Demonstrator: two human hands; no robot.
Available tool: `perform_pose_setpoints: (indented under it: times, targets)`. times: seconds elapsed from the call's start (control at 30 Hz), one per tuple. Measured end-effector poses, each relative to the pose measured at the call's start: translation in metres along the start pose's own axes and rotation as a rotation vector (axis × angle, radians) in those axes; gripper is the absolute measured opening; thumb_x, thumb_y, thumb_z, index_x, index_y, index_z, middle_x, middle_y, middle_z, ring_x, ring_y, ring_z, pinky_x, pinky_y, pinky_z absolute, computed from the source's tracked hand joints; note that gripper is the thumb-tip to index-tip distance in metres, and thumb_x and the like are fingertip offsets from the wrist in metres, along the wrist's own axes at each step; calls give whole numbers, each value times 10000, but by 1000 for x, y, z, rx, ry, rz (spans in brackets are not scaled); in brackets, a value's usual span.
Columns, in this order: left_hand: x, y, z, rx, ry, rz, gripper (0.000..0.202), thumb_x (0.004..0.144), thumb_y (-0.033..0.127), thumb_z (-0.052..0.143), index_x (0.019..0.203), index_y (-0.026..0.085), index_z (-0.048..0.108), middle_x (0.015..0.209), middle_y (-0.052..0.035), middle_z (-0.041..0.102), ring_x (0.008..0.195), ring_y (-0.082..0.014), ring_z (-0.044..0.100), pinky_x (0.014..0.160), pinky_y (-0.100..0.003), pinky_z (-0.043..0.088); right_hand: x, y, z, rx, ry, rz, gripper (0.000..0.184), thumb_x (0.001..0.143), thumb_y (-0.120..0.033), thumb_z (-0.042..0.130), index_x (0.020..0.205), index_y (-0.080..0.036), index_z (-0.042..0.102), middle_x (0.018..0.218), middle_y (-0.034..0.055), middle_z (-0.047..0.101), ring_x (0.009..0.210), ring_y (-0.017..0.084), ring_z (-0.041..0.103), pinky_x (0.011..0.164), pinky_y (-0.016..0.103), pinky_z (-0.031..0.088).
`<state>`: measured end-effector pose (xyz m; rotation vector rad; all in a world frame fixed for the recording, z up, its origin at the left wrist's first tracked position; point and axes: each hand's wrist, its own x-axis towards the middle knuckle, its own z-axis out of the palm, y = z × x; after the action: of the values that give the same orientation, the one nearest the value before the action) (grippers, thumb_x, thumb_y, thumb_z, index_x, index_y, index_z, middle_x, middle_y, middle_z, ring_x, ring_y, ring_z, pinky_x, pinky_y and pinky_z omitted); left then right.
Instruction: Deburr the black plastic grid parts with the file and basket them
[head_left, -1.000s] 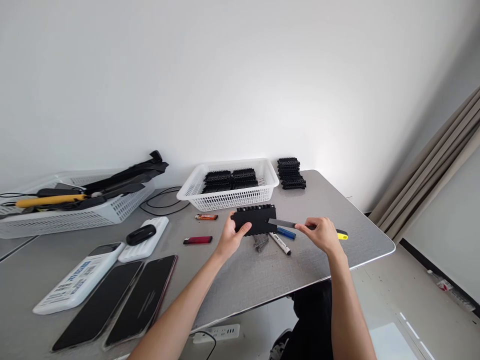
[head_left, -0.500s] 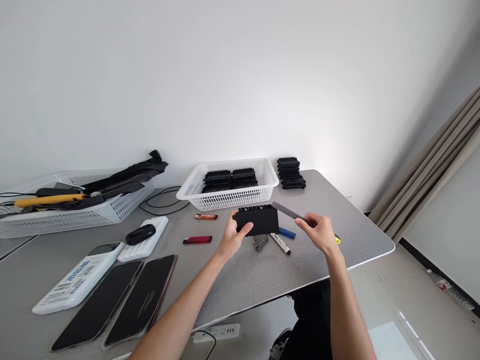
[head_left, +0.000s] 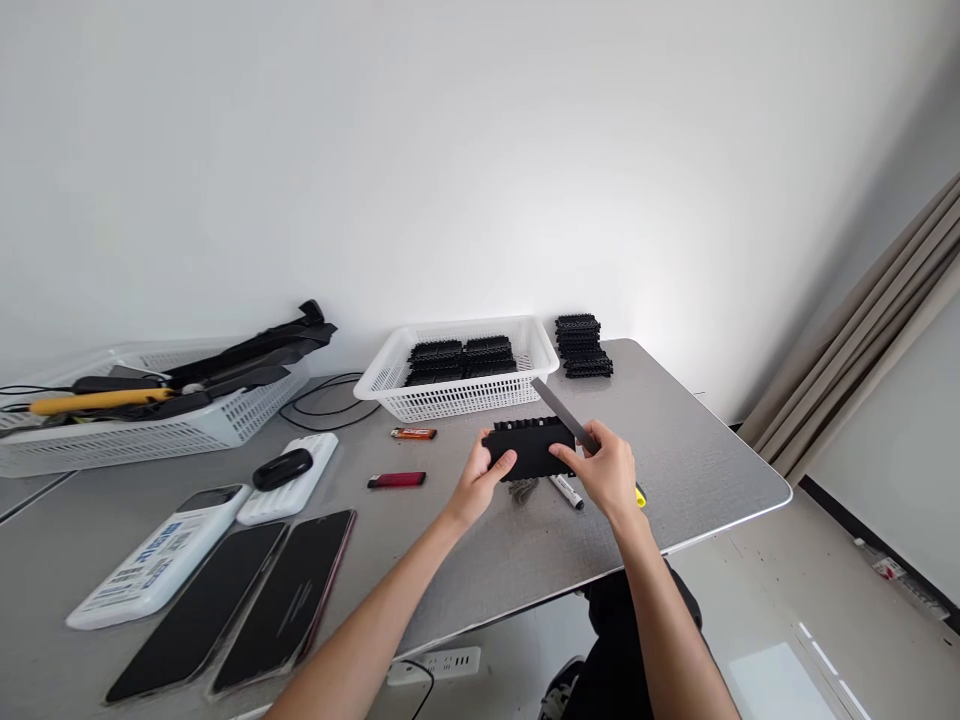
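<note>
My left hand (head_left: pixel 472 484) grips the left end of a flat black plastic part (head_left: pixel 529 450) with a toothed edge, thumb on its near face. My right hand (head_left: pixel 610 474) is closed around a flat file (head_left: pixel 561 410), whose grey blade points up and left past the part's top edge. The right thumb also rests on the right end of the black part. Behind my right wrist, the yellow end of the file's handle shows. Under the part lie a white marker (head_left: pixel 568 492) and a small grey rag (head_left: pixel 522 490), both partly hidden.
A white basket (head_left: pixel 457 403) holds several black parts; a stack of them (head_left: pixel 583 347) stands right of it. Two lighters, orange (head_left: pixel 413 434) and red (head_left: pixel 397 480), lie at left. Phones (head_left: pixel 285 605), a white power bank (head_left: pixel 159 560) and a tool basket (head_left: pixel 225 425) are farther left.
My right hand has moved left with the file, and its thumb now touches the black part. The part has shifted slightly right and down, covering the blue lighter.
</note>
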<state>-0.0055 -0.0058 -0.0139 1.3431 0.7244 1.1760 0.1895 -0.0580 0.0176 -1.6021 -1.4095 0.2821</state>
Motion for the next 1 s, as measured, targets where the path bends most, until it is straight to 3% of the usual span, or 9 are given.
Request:
perform_pose_setpoints:
  times: [0.13,0.3,0.4,0.53,0.67,0.83,1.0]
  targets:
    - [1,1,3,-30,7,17,351,813,415,656,1036,206,483,1088,-72,626,1084,-250,577,986,-421,426,1,1,-4,80,-5,36,383,777,-570,592,690,-198,574,553,-18,530,507,127,446,499,225,295]
    - [0,-4,5,-6,88,98,390,814,447,645,1075,217,466,1052,-63,624,1017,-230,597,920,-390,460,-6,-10,-3,143,-98,32,356,818,-513,563,772,-196,718,636,26,643,534,141,495,516,240,332]
    - [-4,-7,8,87,108,162,365,837,450,618,1071,220,458,958,-45,628,900,-198,605,833,-349,480,-9,-17,-1,225,-161,58,402,842,-501,547,1045,-211,737,775,36,701,534,139,535,517,241,381]
    - [-11,-4,14,243,-49,252,263,880,388,570,1063,216,490,972,-63,620,884,-197,613,791,-342,501,-10,-21,2,377,-302,111,598,823,-547,572,1315,-208,588,864,35,702,433,101,531,481,236,419]
    - [-11,1,16,467,-171,393,214,885,314,565,1075,216,582,1132,-108,595,1026,-227,609,865,-375,511,-9,-21,3,492,-389,119,643,784,-564,620,1307,-191,592,887,41,686,455,88,525,503,235,442]
    - [-7,3,13,660,-121,581,139,839,282,639,966,227,657,1133,-98,624,1006,-229,631,841,-369,531,-6,-19,4,652,-490,110,554,750,-538,668,1166,-173,681,809,22,626,487,65,442,473,211,389]
    - [-8,0,9,640,-43,582,287,773,336,716,1027,228,638,1065,-94,667,979,-245,651,830,-387,541,-5,-15,4,778,-549,194,616,737,-514,702,1223,-140,645,592,-41,468,435,39,277,398,192,246]
